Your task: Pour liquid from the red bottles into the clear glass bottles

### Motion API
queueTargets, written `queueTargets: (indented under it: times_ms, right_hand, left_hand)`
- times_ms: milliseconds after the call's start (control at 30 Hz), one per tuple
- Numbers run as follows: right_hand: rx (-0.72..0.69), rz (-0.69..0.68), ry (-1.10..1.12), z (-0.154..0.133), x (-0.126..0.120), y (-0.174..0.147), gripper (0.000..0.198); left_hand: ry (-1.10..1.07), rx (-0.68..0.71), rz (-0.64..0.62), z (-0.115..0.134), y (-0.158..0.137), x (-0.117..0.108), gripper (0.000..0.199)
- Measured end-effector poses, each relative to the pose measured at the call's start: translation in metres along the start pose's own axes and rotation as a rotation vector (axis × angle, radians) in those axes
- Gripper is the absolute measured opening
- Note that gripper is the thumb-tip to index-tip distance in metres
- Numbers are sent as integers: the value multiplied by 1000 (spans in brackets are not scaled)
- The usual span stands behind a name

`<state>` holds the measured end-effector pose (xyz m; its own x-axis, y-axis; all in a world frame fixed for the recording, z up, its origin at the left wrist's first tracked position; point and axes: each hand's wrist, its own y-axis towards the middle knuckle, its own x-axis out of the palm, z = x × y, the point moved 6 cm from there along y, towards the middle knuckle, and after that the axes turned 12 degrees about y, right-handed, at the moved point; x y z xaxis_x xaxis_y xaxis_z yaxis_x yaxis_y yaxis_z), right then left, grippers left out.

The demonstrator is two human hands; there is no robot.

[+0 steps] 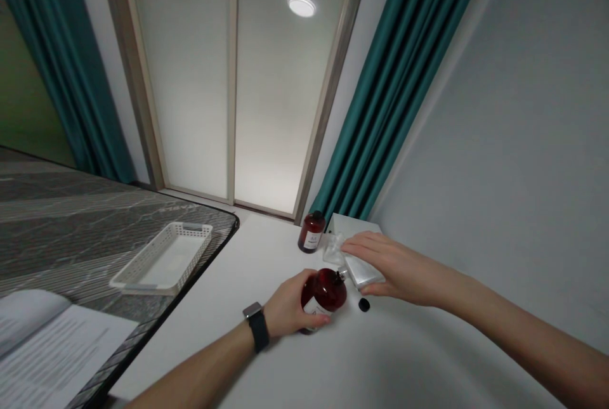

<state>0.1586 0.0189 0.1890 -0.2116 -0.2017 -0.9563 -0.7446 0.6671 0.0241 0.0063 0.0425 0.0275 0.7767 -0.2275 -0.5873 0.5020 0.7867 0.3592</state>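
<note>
Left forearm (pixel 204 368): nearest, entering at the bottom edge, with a dark watch (pixel 257 326) at the wrist.
Book (pixel 71 349): open at lower left, on the grey mat (pixel 95 206).
Left hand (pixel 290 307): wrapped round the bottle's body, thumb across the label side, fingers on the far side.
Bottle (pixel 329 292): dark red, over the white table (pixel 271 250); whether its base touches is hard to tell. Its long axis runs from lower left up to the right, so it looks tilted, mouth toward the right hand.
Right hand (pixel 394 263): pinching the flask, fingers over the top, thumb below.
Flask (pixel 364 271): clear, silvery, lying over; neck points left into the bottle's mouth area, long axis slanting down to the right. Whether the necks touch is too small to tell.
Pouring: apparently the step in hand; best done with both necks lined up, the bottle firm, and the flask tipped gradually so nothing spills.
Cap (pixel 364 304): black, loose on the table just below the flask.
Basket (pixel 164 260): white, on the mat.
Wrap (pixel 333 248): clear, crumpled, beyond the flask.
Spare bottle (pixel 312 233): upright, black-topped, beside the wrap.
Box (pixel 349 224): white, near the curtain (pixel 380 111).
Doors (pixel 200 79): frosted, farthest off.
</note>
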Motion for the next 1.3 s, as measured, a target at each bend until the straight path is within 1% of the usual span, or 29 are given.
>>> queueTargets:
  times_ms: [100, 367, 533, 633, 733, 833, 967, 1033, 1100, 1167, 1233, 1300]
  right_hand:
    - [6, 25, 22, 4, 2, -2, 68]
    - [9, 162, 90, 20, 14, -11, 67]
    - [71, 186, 135, 27, 24, -16, 71]
    - [96, 238, 180, 34, 28, -21, 72]
    - [131, 329, 239, 43, 31, -27, 65]
    - [205, 470, 350, 58, 36, -33, 60]
    - [353, 651, 589, 86, 49, -40, 59]
    - [366, 704, 718, 94, 56, -40, 55]
    - [326, 747, 808, 94, 57, -36, 50]
    - [272, 774, 866, 86, 55, -30, 49]
    - [227, 773, 930, 73, 52, -23, 51]
    - [184, 750, 998, 58, 50, -15, 56]
  left_hand:
    - [-1, -5, -7, 0, 0, -1, 73]
    - [-67, -2, -22, 2, 2, -2, 72]
    - [-127, 7, -47, 1, 3, 1, 72]
    - [-140, -4, -55, -2, 3, 3, 73]
    - [-142, -14, -57, -2, 2, 3, 73]
    - [-160, -21, -74, -2, 3, 4, 72]
    - [-182, -45, -97, -5, 2, 8, 73]
    - [-205, -21, -102, -7, 2, 10, 77]
    - [-244, 16, -115, -8, 3, 10, 84]
    - [-247, 28, -95, -10, 4, 4, 89]
    - [-193, 33, -10, -8, 6, -10, 87]
    - [-130, 86, 97, 1, 8, -29, 84]
